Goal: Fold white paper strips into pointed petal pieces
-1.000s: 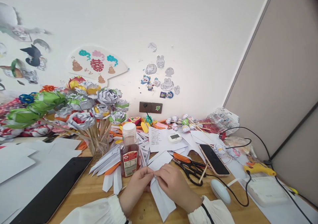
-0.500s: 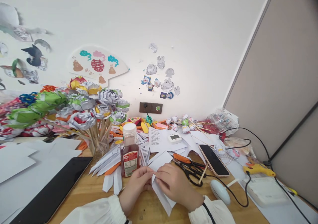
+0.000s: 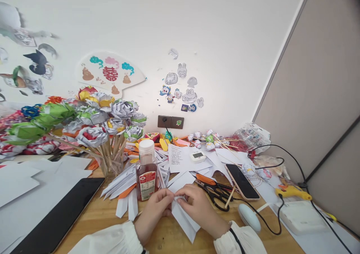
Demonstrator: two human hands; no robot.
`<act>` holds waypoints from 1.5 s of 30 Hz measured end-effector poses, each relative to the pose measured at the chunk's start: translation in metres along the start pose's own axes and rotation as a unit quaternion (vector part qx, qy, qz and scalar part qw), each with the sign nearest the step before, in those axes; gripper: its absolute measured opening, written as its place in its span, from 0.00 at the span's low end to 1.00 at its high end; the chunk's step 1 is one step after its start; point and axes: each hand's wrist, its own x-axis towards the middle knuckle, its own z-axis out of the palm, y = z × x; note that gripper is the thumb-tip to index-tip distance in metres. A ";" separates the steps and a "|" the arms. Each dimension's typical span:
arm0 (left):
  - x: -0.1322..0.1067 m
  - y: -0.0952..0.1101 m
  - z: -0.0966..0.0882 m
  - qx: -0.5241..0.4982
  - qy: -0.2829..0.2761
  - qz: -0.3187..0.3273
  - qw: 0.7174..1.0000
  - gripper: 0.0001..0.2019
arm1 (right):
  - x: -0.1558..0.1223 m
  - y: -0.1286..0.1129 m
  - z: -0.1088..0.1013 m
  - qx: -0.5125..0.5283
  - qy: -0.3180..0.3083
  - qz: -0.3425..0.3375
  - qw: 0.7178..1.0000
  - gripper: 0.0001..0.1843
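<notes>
Left hand [image 3: 156,211] and right hand [image 3: 198,209] meet at the lower centre of the frame, thumbs and fingers pinched together on a folded white paper [image 3: 185,220], which slants below them over the wooden tabletop [image 3: 163,241], smooth and sharply creased, ending in a point. Loose white cuffs [image 3: 131,235] gather at both wrists. Just beyond the left hand stands a transparent bottle [image 3: 140,171] of dark reddish liquid with a white cap [image 3: 146,146]; its red and cream label [image 3: 147,182] bears print too small to read. Beside it lie narrow folded paper strips [image 3: 120,181], mostly white, some orange. Right of centre, black-handled scissors [image 3: 215,199] lie near a glossy, dark-screened phone [image 3: 242,182]; toward the lower right, a yellow glue gun [image 3: 294,193] sits by a white box [image 3: 303,218]. At mid-frame, a white device [image 3: 198,156] with a grey display rests on a sheet [image 3: 180,167] of handwritten lines, illegible at this size. Left of centre, layered paper flowers [image 3: 94,137] in white, green, yellow and red rise on sticks [image 3: 116,145] from a clear container [image 3: 112,168]. Above them, on the smooth pale wall [image 3: 225,59], a fan-shaped paper [image 3: 92,74] carries the red character 囍 beneath a pink cloud
</notes>
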 end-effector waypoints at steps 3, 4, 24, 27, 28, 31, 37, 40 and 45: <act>0.001 -0.002 -0.001 0.008 0.000 0.003 1.000 0.13 | 0.000 -0.001 -0.001 0.002 0.002 0.007 1.000 0.08; 0.002 -0.003 -0.001 0.009 -0.002 0.005 1.000 0.13 | 0.000 -0.002 -0.001 0.005 0.002 0.011 1.000 0.07; 0.005 -0.008 -0.002 0.048 -0.007 0.017 0.999 0.15 | 0.000 -0.001 0.002 0.026 0.006 0.041 0.999 0.06; 0.005 -0.007 -0.001 0.056 -0.007 0.031 0.998 0.14 | 0.000 -0.001 0.002 0.036 0.010 0.050 0.998 0.06; 0.004 -0.006 -0.001 0.054 -0.009 0.033 0.998 0.13 | 0.000 -0.001 0.001 0.036 0.011 0.053 0.998 0.06; 0.002 -0.004 0.000 0.039 -0.017 0.025 0.999 0.12 | 0.001 0.001 0.001 0.040 0.008 0.058 0.997 0.05; -0.001 -0.001 -0.001 0.039 -0.052 0.008 0.998 0.09 | 0.001 0.008 -0.001 0.035 -0.015 0.071 0.997 0.01; 0.000 -0.002 -0.001 0.053 -0.050 -0.003 0.997 0.08 | 0.002 0.010 -0.002 0.020 -0.026 0.051 0.998 0.03; 0.002 -0.005 0.000 0.068 -0.027 0.003 0.997 0.11 | 0.003 0.010 -0.008 -0.013 -0.012 0.040 0.999 0.02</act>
